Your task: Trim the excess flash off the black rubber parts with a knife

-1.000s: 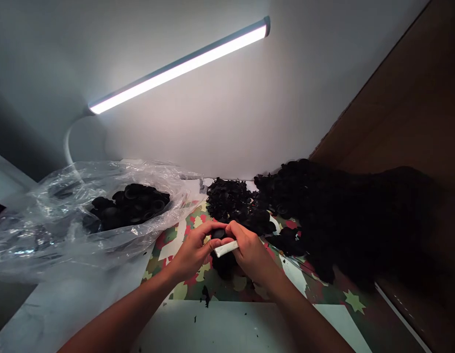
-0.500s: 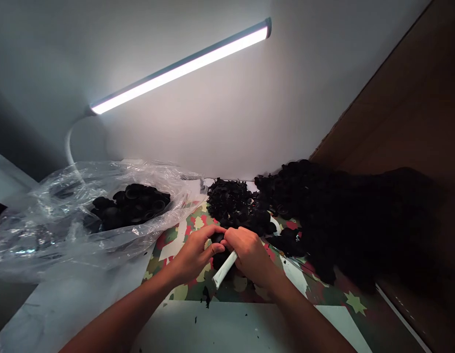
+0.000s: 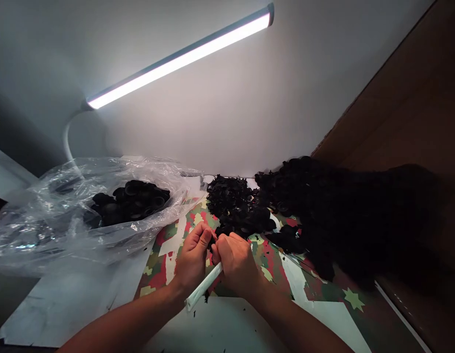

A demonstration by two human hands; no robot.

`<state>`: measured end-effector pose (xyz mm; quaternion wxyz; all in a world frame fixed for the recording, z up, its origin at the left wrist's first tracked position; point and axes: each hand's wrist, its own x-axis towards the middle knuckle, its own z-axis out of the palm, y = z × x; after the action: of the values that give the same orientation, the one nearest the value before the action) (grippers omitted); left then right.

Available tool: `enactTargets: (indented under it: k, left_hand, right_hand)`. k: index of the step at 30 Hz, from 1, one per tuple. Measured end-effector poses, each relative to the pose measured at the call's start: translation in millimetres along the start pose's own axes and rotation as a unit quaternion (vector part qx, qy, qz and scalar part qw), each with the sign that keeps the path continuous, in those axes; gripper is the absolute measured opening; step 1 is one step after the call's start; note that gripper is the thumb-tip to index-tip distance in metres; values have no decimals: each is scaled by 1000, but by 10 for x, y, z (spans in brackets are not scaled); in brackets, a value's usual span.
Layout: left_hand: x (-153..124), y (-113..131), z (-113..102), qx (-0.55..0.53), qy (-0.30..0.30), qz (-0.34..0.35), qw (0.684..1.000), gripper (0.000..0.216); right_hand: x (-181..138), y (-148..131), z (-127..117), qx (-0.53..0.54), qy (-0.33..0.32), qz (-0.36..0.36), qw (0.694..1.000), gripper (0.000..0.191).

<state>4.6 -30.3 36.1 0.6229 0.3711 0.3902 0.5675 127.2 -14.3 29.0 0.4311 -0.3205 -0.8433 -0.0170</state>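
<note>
Close together over the patterned sheet, my two hands meet at the fingertips. My left hand (image 3: 192,257) is closed, thumb pressed to its fingers, on a small black rubber-like piece, now almost wholly hidden. A slim tool with a white, flat-looking handle (image 3: 204,288) is gripped in my right hand (image 3: 236,262); the handle points down and left, and its working end is hidden by the fingers. Just beyond the hands lie black round pieces (image 3: 254,220), with a heap of thin black scraps (image 3: 229,193) behind them.
On the left, a clear plastic bag (image 3: 61,230) holds black cup-like pieces (image 3: 131,201). A big dark heap (image 3: 323,211) fills the right side by a cardboard wall (image 3: 407,108). A lit tube lamp (image 3: 183,56) hangs above. Black crumbs dot the white sheet (image 3: 212,326) in front.
Both hands have shifted slightly left and turned. The left fingers have curled in, covering the black piece that showed before. The white handle has swung lower and to the left.
</note>
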Motion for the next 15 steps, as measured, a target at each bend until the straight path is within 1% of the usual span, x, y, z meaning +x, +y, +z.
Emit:
enactTargets:
  k: [3,4,6,7,8,9,10,11,12,13,15]
  left_hand:
    - [29,-6,15,-18,18,-37,999,50]
    - [59,4,8,-18,36,-36,999,50]
    - [139,40,-17,-22,107,3,994,50]
    - [177,59,-31,-26,155,38,987,50]
    - [206,74,-42,-28,186,63,980,50]
    - [223,80,-52,-22,185,72,980,49]
    - [226,76,-59,-7,138,52,989,47]
    - [219,60,-65,4,79,29,996,46]
    - [205,36,-72,8,26,17,999,47]
    - [191,6,-81,7,-6,17,1000,47]
    - [180,-55,-110,-3,-33,45,998,50]
  right_hand:
    - [-57,-23,36,-19,11,5,1000,33]
    - [-89,-49,51,-18,11,3,1000,33]
    - [-156,-119,82,14,-6,-28,1000,35]
    - [-181,-151,94,40,-20,-53,998,36]
    - [-194,-167,98,66,-36,-77,994,37]
    - [-193,-161,93,83,-40,-81,992,37]
    - [-178,-128,74,72,-19,-54,996,38]
    - [-154,-65,40,54,6,-23,998,38]
    - [-127,23,-7,39,4,19,999,37]
    - [-104,128,-64,21,17,71,997,37]
    - [-89,352,-187,11,33,130,991,40]
